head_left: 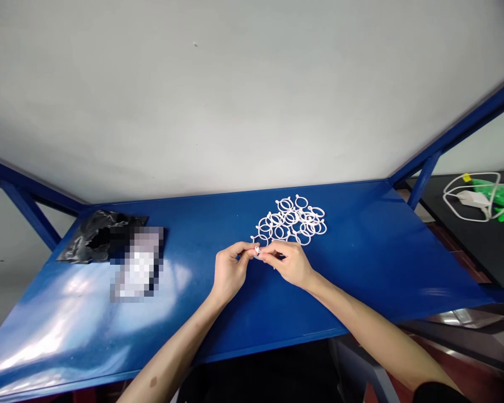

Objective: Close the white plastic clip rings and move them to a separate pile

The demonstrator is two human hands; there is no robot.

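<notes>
My left hand (230, 270) and my right hand (293, 263) meet just in front of a pile of white curtain rings (292, 218). Both are closed in a pinch on one white curtain ring (257, 250), whose small knob shows between the fingertips. Most of this ring is hidden by my fingers. The piled rings are thin hoops, each with a small eyelet or knob, and they overlap on the blue table (201, 224). The nearest of them lie right behind my right hand's knuckles.
A crumpled black plastic bag (84, 238) lies at the table's left, beside a pixelated object (140, 263). Behind the table rises a pale wall (235, 101). Blue frame bars flank both sides. Off to the right, a black surface holds a white cable (449, 198) and green plastic (493, 193).
</notes>
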